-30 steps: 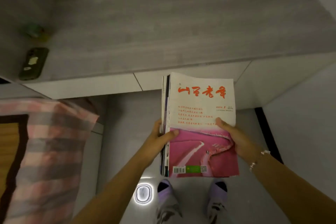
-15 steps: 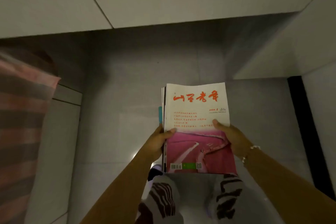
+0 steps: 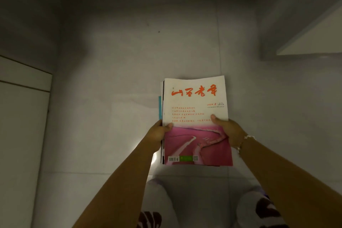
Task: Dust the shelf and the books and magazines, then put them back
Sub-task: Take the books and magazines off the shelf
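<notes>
Lower now, magazine stack (image 3: pixel 196 120) between left hand (image 3: pixel 158 134) and right hand (image 3: pixel 229 131).

One stack of magazines (image 3: pixel 196 122), the exact number of issues in it not countable: only the top cover in full view, with a few edges, one of them teal, showing at the left side. Two hands: left hand (image 3: pixel 159 133) and right hand (image 3: pixel 228 131), one at each side of the stack. One beaded bracelet (image 3: pixel 244 142), on the right wrist. Two knees in patterned trousers (image 3: pixel 259 211) at the bottom edge. One tiled floor (image 3: pixel 114 72) below.
</notes>
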